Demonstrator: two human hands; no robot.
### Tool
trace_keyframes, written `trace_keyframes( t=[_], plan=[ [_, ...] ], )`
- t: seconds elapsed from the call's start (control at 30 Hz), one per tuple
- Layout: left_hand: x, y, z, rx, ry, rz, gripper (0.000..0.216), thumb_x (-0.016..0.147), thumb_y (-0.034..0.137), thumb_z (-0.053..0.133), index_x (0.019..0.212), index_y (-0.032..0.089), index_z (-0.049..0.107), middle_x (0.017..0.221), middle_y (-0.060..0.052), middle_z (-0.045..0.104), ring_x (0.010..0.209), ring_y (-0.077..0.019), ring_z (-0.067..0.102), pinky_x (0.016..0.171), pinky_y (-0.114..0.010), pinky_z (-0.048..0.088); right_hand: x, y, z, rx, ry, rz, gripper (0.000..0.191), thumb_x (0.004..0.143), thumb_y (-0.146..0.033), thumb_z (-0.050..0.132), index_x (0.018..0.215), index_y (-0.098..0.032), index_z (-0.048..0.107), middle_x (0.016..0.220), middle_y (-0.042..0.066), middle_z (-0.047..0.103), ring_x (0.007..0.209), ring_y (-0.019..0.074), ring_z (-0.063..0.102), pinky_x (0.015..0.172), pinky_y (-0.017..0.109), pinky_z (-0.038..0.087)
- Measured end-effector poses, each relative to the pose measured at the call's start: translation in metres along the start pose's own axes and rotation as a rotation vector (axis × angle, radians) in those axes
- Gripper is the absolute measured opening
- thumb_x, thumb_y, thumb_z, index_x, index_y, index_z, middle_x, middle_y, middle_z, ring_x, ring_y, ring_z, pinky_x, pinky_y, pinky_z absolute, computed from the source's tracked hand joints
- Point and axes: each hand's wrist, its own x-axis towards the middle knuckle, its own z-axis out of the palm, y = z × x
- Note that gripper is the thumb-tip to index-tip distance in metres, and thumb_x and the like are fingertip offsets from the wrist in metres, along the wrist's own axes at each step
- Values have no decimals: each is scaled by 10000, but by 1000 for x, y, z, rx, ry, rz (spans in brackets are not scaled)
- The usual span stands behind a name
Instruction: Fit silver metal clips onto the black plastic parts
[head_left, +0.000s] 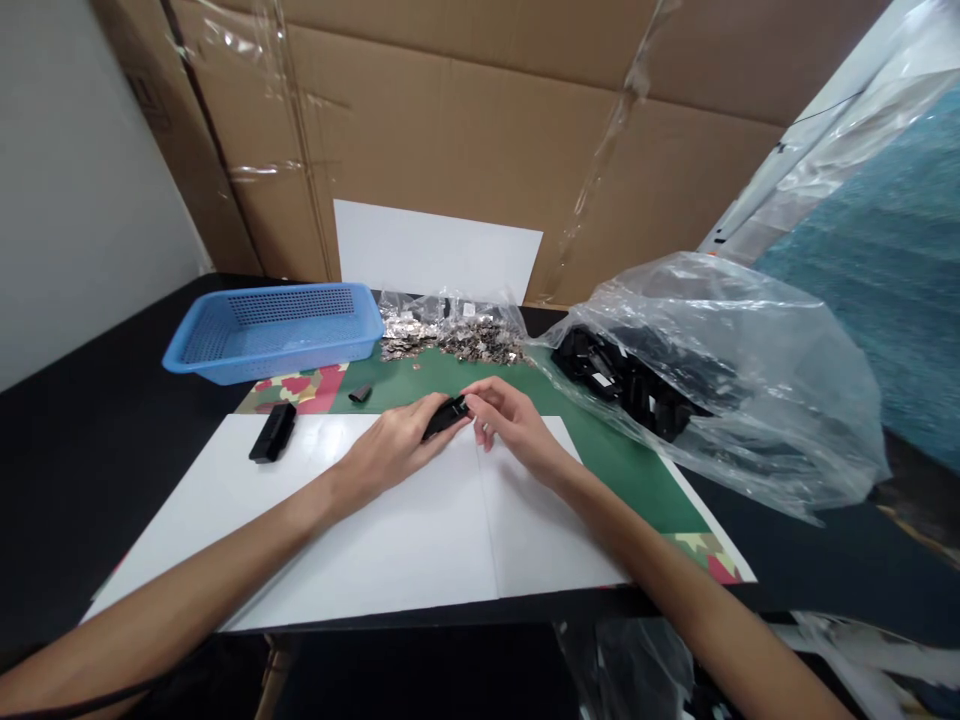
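Observation:
Over the white sheet, my left hand is closed around a black plastic part. The fingers of my right hand are pinched at the far right end of that part; whatever small piece they may hold is hidden. A second black plastic part lies on the sheet to the left of my left hand. Beyond my hands, a small dark piece rests on the green mat. Heaps of small metal pieces lie behind my right hand.
A blue plastic basket stands at the back left. On the right, a large clear plastic bag holds several black parts. Cardboard walls off the back, with a white card leaning against it.

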Motion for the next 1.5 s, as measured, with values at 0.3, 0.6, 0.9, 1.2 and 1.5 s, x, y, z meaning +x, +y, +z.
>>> trace_keyframes(
  t=[0.3, 0.6, 0.9, 1.2, 1.5],
  plan=[
    [3, 1, -7, -105, 39, 146, 438, 1053, 411, 525, 1446, 229, 464, 1099, -62, 759, 811, -188, 764, 714, -284, 597, -1, -5, -10, 73, -175, 31, 407, 991, -576, 602, 1140, -203, 671, 805, 2, 615, 656, 139, 624, 545, 243, 521],
    [1, -2, -5, -9, 34, 294, 377, 1066, 333, 501, 1416, 211, 569, 931, -54, 740, 737, -164, 734, 696, -282, 606, -1, -12, -5, 90, -249, 122, 779, 964, -832, 295, 1104, -163, 668, 738, 45, 631, 664, 181, 636, 583, 276, 537],
    [2, -5, -4, -38, 46, 328, 327, 1053, 270, 534, 1358, 169, 589, 946, -57, 715, 752, -155, 703, 692, -276, 574, -2, -9, -6, 50, -251, 108, 817, 969, -833, 225, 1119, -163, 667, 727, 43, 641, 638, 169, 626, 596, 273, 537],
    [0, -4, -4, -26, 31, 305, 326, 1053, 282, 533, 1359, 180, 586, 923, -45, 699, 736, -151, 688, 699, -274, 560, -3, -10, -5, 5, -250, 63, 666, 1025, -727, 346, 1133, -162, 681, 770, 40, 643, 646, 156, 629, 584, 265, 533],
    [1, -2, -8, -122, -87, 12, 437, 1015, 362, 592, 1405, 242, 435, 1033, -25, 745, 827, -189, 744, 695, -262, 553, -4, -14, -10, -46, -218, -41, 361, 1020, -452, 567, 1225, -174, 673, 820, 15, 646, 651, 127, 619, 570, 240, 523]
  ],
)
